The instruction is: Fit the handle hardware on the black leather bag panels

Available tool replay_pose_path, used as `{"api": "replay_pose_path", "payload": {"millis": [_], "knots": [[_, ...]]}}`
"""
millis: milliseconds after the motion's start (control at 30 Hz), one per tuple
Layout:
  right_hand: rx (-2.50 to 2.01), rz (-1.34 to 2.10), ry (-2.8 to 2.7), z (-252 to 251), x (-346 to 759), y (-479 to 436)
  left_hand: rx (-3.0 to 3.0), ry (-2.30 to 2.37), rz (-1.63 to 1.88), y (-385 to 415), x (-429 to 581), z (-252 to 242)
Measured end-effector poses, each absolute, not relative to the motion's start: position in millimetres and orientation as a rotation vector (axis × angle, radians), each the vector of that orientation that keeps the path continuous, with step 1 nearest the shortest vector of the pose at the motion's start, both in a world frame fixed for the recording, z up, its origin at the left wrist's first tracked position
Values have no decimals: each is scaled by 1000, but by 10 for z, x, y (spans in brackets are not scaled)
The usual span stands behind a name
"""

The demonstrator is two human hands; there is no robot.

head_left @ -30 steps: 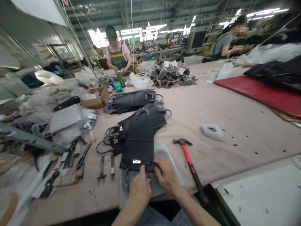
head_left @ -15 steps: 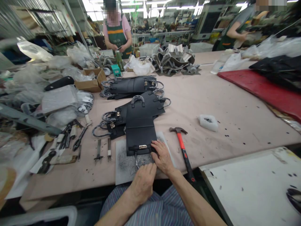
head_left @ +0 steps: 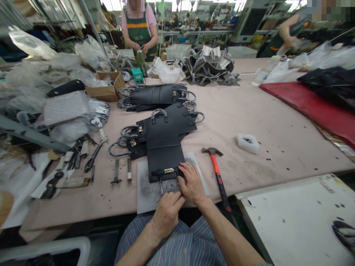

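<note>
A black bag panel (head_left: 165, 157) with a gold clasp (head_left: 169, 171) lies before me, its near end over a speckled pale board (head_left: 144, 194). From its near edge a plastic-wrapped bag handle (head_left: 161, 186) hangs toward me. My left hand (head_left: 168, 210) is closed at this handle, fingers curled; part of the grip is hidden. My right hand (head_left: 191, 184) pinches the panel's near right corner by the strap end, with the thumb bent under the fingers. To the right rests a claw hammer (head_left: 216, 170) with a red and black grip. Two pronged punches (head_left: 129, 171) lie to the left.
Stacked black bag pieces (head_left: 158, 95) lie farther back. A white block (head_left: 247, 143) sits right of the hammer. Loose hand tools (head_left: 93, 157) and plastic bags (head_left: 66, 107) crowd the left. A red sheet (head_left: 305, 105) is at right. Two people work across the table.
The view has tilted and shifted slightly. My left hand has drawn a little toward me and left; my right hand stays on the panel's corner.
</note>
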State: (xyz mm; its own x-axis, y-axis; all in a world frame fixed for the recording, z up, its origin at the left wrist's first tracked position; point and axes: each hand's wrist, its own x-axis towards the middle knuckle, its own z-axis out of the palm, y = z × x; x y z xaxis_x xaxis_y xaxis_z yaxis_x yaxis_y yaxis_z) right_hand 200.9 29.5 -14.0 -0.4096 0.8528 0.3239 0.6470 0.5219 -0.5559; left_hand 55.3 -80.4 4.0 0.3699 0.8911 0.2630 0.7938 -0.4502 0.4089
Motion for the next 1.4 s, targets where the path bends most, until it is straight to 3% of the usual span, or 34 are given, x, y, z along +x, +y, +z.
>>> {"api": "replay_pose_path", "payload": {"millis": [233,367,500,667,833,1067,1167,1400], "knots": [[-1207,429,-2223,-153,2023,288,2368,1460,660,-811,528,119],[-1178,390,-2225,-212,2038,295,2305,1445,843,-822,398,224],[-1164,352,-2227,-283,2049,329,2003,1984,931,-737,-234,300],[-1132,331,-2219,-295,2046,356,1325,2666,463,-486,-1401,410],[-1138,332,-2199,-271,2033,356,1120,2525,-12,-237,-1883,407],[-1177,381,-2205,-191,2012,332,1162,2401,-196,-28,-1960,326],[-1194,393,-2198,-168,2004,327,1029,2301,84,-110,-2056,288],[-1234,414,-2202,-128,2000,315,820,1904,1188,-407,-1721,331]]}}
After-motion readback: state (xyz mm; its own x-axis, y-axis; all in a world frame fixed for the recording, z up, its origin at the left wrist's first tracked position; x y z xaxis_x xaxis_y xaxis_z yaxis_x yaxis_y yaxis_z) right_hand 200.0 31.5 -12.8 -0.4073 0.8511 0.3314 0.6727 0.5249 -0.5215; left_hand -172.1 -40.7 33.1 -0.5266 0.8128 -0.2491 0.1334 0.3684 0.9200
